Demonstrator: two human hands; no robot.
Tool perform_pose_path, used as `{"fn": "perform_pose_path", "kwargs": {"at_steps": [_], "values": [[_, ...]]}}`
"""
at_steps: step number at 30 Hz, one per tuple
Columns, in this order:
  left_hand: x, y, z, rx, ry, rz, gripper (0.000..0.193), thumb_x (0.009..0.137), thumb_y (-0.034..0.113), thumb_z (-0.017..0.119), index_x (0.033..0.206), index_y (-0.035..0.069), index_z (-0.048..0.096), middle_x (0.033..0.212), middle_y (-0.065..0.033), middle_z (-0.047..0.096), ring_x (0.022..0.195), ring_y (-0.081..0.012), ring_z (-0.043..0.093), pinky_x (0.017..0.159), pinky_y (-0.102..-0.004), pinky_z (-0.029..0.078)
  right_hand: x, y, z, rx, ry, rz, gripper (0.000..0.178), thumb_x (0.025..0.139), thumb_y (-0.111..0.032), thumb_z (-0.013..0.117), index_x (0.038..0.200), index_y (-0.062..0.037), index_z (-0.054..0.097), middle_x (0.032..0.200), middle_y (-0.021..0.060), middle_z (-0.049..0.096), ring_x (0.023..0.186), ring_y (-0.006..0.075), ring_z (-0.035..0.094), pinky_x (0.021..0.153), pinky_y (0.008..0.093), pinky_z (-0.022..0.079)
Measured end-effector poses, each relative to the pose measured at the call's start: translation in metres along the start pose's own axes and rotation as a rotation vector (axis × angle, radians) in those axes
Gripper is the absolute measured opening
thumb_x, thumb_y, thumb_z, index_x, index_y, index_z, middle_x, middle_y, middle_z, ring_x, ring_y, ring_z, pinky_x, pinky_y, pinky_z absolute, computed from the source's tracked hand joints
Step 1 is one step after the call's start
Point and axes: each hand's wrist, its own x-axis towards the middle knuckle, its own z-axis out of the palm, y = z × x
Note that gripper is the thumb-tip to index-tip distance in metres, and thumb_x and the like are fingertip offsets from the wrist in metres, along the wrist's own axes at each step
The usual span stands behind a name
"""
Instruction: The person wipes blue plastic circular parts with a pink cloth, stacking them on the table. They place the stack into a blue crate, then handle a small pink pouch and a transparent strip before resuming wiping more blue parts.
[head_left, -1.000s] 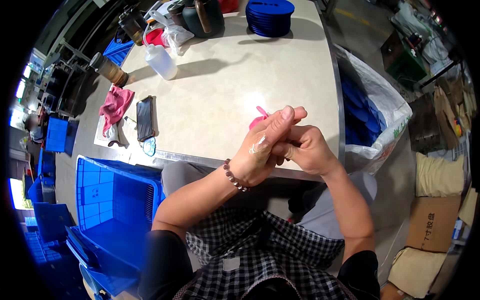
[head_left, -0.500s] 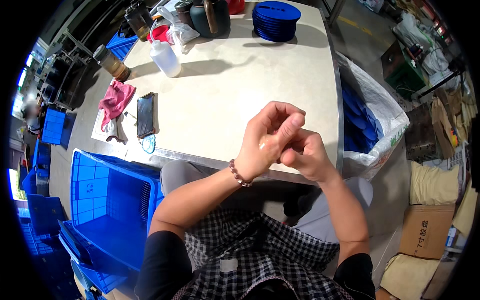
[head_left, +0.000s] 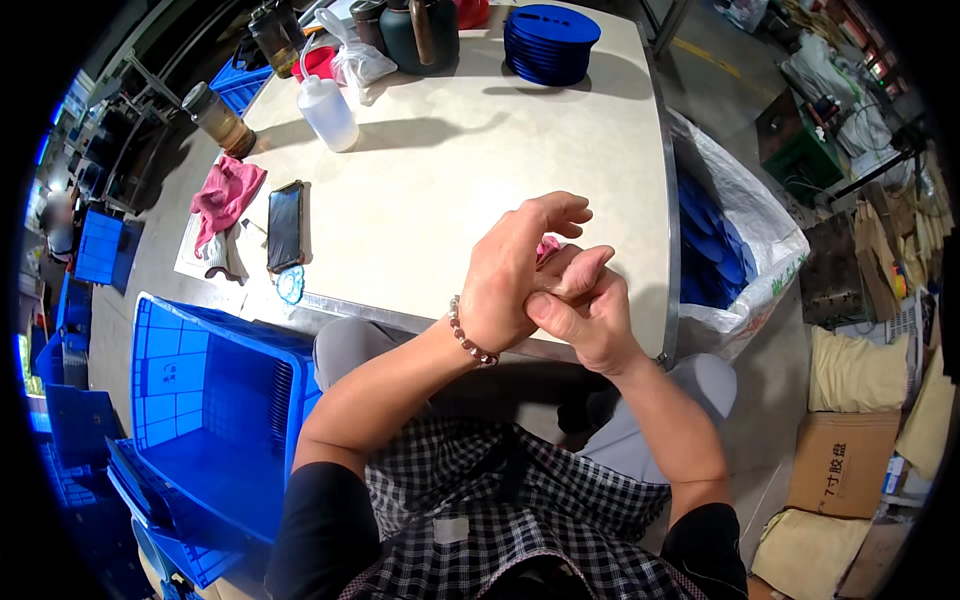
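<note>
Centre frame: my left hand [head_left: 510,275], fingers curled, overlaps my right hand [head_left: 580,315], whose fingers pinch a small pink piece [head_left: 547,248], mostly hidden. Above: bare table [head_left: 450,180]. Upper left: phone [head_left: 285,225], pink cloth [head_left: 225,195], white squeeze bottle [head_left: 325,105]. Top: stacked blue discs [head_left: 550,40].

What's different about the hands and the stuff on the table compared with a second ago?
The left hand has closed over the right hand, so the pink thing between them, which stuck up a second ago, now only peeks out. Both hands stayed pressed together at the near edge of the table. The phone, pink cloth, squeeze bottle and blue stack have not moved.
</note>
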Motion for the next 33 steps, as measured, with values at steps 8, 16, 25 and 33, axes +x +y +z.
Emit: {"fn": "perform_pose_path", "kwargs": {"at_steps": [8, 16, 25, 33], "values": [[0.001, 0.01, 0.001, -0.312, -0.029, -0.342, 0.05, 0.089, 0.018, 0.08, 0.127, 0.002, 0.053, 0.115, -0.0141, 0.071, 0.1, -0.0212, 0.074, 0.08, -0.032, 0.06, -0.005, -0.023, 0.008, -0.045, -0.043, 0.187, 0.065, 0.081, -0.027, 0.09, 0.13, -0.0033, 0.054, 0.12, 0.0025, 0.058, 0.112, 0.0127, 0.057, 0.096, 0.0317, 0.049], [0.0, 0.016, -0.003, -0.443, -0.066, -0.387, 0.045, 0.092, 0.007, 0.075, 0.13, -0.002, 0.051, 0.119, -0.0166, 0.067, 0.099, -0.0195, 0.071, 0.079, -0.0293, 0.059, -0.004, -0.024, -0.004, -0.083, -0.174, 0.144, 0.072, 0.078, -0.028, 0.091, 0.136, -0.0055, 0.055, 0.129, 0.0018, 0.055, 0.116, 0.0133, 0.056, 0.096, 0.0331, 0.05], [0.0, 0.014, -0.001, -0.487, -0.061, -0.463, 0.048, 0.09, 0.019, 0.078, 0.126, 0.001, 0.054, 0.115, -0.0139, 0.07, 0.097, -0.0187, 0.072, 0.083, -0.0312, 0.058, -0.005, -0.022, -0.004, -0.048, -0.161, 0.098, 0.064, 0.081, -0.033, 0.09, 0.13, -0.0063, 0.06, 0.126, 0.0013, 0.056, 0.111, 0.0118, 0.056, 0.089, 0.0304, 0.049], [-0.005, 0.011, 0.003, -0.517, -0.096, -0.5, 0.048, 0.091, 0.024, 0.081, 0.126, 0.002, 0.056, 0.114, -0.0114, 0.071, 0.1, -0.0175, 0.07, 0.085, -0.0325, 0.057, -0.005, -0.022, 0.0, 0.013, -0.075, 0.097, 0.038, 0.092, -0.04, 0.08, 0.102, -0.0056, 0.067, 0.102, -0.004, 0.059, 0.096, 0.0076, 0.054, 0.08, 0.0256, 0.044]]}}
